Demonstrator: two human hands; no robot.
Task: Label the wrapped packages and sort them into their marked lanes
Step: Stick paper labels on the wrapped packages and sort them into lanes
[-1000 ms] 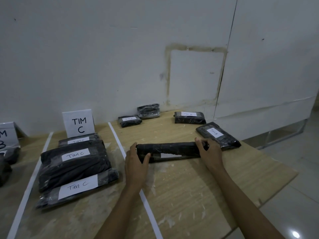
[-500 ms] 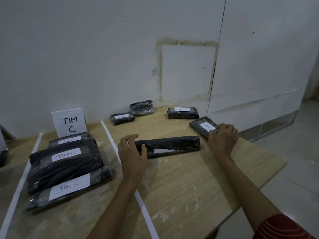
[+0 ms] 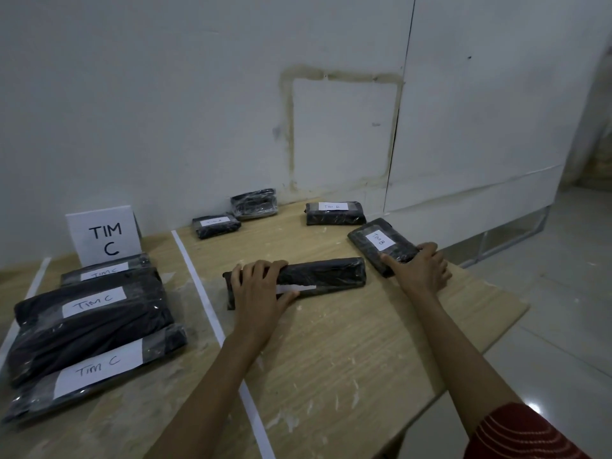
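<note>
Gripping the long wrapped package (image 3: 324,274) by its left end in the curled left hand (image 3: 258,293), just right of the white lane tape (image 3: 198,286), and clutching the near corner of the TIM B package (image 3: 381,241) in the right hand (image 3: 419,268).

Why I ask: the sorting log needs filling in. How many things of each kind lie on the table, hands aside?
Wrapped packages: 8
Sign card: 1
White tape lines: 2
Total: 11
</note>
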